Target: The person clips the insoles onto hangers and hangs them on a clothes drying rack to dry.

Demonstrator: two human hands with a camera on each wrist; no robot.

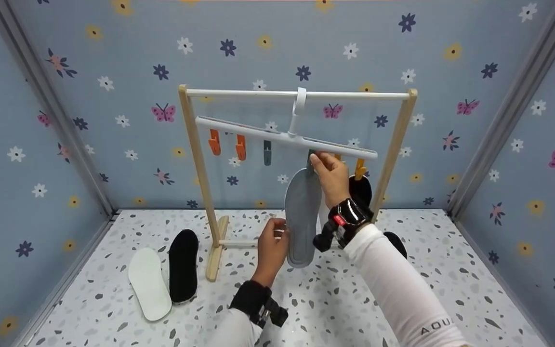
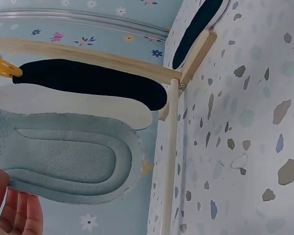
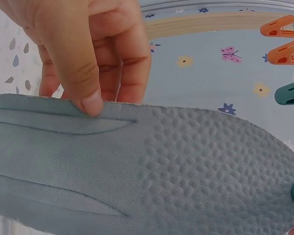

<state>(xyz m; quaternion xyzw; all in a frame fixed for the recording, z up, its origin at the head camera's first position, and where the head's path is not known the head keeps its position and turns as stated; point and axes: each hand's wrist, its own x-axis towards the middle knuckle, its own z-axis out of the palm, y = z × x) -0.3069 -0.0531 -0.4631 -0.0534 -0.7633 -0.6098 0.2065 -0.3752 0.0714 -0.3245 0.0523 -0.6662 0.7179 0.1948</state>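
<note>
A grey insole (image 1: 301, 219) hangs upright below the white hanger (image 1: 248, 130), its textured toe end uppermost. My left hand (image 1: 272, 248) pinches its left edge about halfway down; in the right wrist view the thumb (image 3: 90, 100) lies on the face and the other fingers are behind. At the top, my right hand (image 1: 333, 176) pinches a dark green clip (image 1: 310, 161), whose tip overlaps the insole's toe end in the right wrist view. Behind, a white insole (image 2: 112, 108) and a black insole (image 2: 98, 83) hang from yellow clips (image 2: 7, 68).
The hanger tilts down to the right on a wooden rack's white rail (image 1: 239, 93). Two orange clips (image 1: 241, 147) and another green clip (image 1: 267, 153) hang on its left half. On the speckled floor lie a white insole (image 1: 150, 284) and black insoles (image 1: 183, 265) on both sides.
</note>
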